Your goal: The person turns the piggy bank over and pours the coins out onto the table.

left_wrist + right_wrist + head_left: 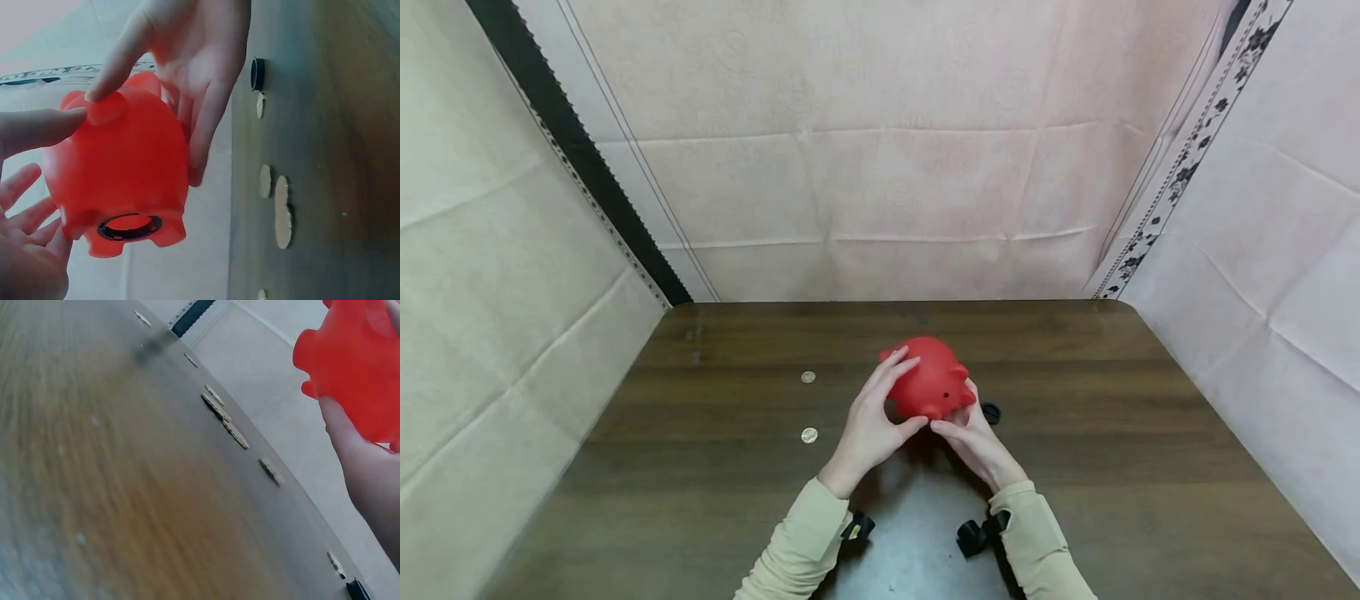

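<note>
Above the table, both hands hold a red piggy bank [928, 379]. My left hand [874, 421] grips its left side, fingers over the body and thumb at the snout. My right hand [977, 437] holds the other side, its thumb tip also near the snout. In the left wrist view the belly shows an uncovered round hole with a black rim [129, 227]. A black round plug [991, 413] is on the table just beyond my right hand. Two coins [808, 435] lie left of my hands, and the wrist views show several more coins [283, 212] below the bank.
The brown wooden table [700, 500] has its far edge against a pale cloth wall [880, 183]. Pale cloth hangs along both sides too. Black devices [981, 533] are strapped at both wrists.
</note>
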### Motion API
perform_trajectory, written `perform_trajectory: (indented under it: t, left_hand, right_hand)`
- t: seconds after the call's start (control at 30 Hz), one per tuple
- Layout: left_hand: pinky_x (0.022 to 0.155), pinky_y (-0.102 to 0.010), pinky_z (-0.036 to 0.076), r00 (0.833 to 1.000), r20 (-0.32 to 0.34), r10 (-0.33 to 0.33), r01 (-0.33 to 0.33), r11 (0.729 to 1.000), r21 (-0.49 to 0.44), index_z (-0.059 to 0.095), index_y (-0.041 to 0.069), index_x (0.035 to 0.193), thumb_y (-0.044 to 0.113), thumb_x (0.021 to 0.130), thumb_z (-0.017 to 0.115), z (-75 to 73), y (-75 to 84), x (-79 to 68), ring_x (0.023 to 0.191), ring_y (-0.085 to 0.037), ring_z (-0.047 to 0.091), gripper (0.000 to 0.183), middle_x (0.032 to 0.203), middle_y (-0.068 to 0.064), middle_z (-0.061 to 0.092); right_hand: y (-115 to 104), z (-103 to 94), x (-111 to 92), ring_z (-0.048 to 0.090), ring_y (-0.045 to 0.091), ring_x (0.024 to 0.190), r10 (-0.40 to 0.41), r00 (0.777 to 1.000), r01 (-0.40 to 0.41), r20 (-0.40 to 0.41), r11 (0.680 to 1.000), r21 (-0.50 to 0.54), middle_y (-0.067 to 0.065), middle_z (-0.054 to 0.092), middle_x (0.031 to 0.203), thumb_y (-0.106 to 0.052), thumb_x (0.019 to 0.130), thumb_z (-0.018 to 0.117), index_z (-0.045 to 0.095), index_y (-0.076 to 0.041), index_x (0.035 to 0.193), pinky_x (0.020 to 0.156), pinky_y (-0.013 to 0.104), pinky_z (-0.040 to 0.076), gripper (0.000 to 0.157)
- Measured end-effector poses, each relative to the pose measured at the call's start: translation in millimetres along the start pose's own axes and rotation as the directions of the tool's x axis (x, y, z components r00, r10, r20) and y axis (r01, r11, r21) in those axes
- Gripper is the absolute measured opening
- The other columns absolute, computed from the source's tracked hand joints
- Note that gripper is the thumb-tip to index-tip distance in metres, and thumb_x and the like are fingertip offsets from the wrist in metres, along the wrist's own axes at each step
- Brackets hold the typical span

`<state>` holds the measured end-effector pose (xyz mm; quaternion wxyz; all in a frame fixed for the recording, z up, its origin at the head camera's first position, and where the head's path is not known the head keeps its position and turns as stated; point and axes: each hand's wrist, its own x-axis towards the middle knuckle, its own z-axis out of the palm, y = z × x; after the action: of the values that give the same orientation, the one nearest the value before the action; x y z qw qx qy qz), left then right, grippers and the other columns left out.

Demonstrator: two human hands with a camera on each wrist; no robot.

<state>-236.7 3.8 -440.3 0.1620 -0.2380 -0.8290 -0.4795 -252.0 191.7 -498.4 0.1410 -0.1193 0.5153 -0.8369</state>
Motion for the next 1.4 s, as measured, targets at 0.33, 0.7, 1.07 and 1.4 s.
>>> perform_trajectory:
  t: [0.33, 0.7, 1.07, 1.4]
  left_hand:
    - [0.102, -0.048, 0.049, 0.997, 0.01, -0.075, 0.076, 0.992, -0.105, 0.045, 0.025, 0.144, 0.014, 0.076, 0.081, 2.7, -8.2, -0.4, 0.137, -0.028, 0.043, 0.078, 0.155, -0.003, 0.035]
    - [0.104, -0.045, 0.047, 0.992, 0.093, -0.085, 0.113, 0.928, -0.355, 0.028, 0.031, 0.151, 0.012, 0.071, 0.084, -31.0, 29.2, -3.6, 0.136, -0.025, 0.042, 0.1, 0.154, 0.0, 0.034]
    - [0.102, -0.045, 0.049, 0.922, 0.236, -0.308, 0.385, 0.807, -0.447, 0.024, 0.035, 0.15, 0.009, 0.075, 0.082, -17.0, -20.7, 3.8, 0.134, -0.025, 0.045, 0.099, 0.148, -0.002, 0.041]
    - [0.107, -0.05, 0.044, 0.948, 0.19, -0.254, 0.313, 0.848, -0.428, 0.028, 0.03, 0.151, 0.004, 0.073, 0.082, -31.1, -6.6, -4.5, 0.134, -0.028, 0.044, 0.098, 0.148, -0.004, 0.041]
  right_hand:
    - [-9.8, 4.3, -1.5, 0.041, 0.015, 0.131, -0.149, 0.979, 0.099, -0.139, 0.944, -0.314, -0.001, 0.038, 0.146, -0.002, 0.083, 0.069, 0.015, -0.031, 0.149, 0.1, 0.03, 0.048, 0.09]
    - [-62.3, 37.7, -28.1, 0.04, 0.019, 0.136, -0.456, 0.884, 0.401, 0.105, 0.622, -0.673, 0.004, 0.029, 0.157, 0.0, 0.071, 0.082, 0.02, -0.023, 0.154, 0.099, 0.021, 0.048, 0.106]
    - [-56.4, 20.7, 0.2, 0.037, 0.031, 0.139, -0.145, 0.985, 0.17, 0.094, 0.727, -0.665, 0.003, 0.033, 0.152, -0.014, 0.079, 0.08, 0.02, -0.03, 0.151, 0.104, 0.044, 0.048, 0.094]
    - [-37.0, 27.9, -1.1, 0.036, 0.018, 0.139, -0.244, 0.959, 0.279, 0.144, 0.728, -0.627, 0.003, 0.02, 0.159, -0.001, 0.077, 0.078, 0.012, -0.021, 0.152, 0.101, 0.019, 0.046, 0.102]
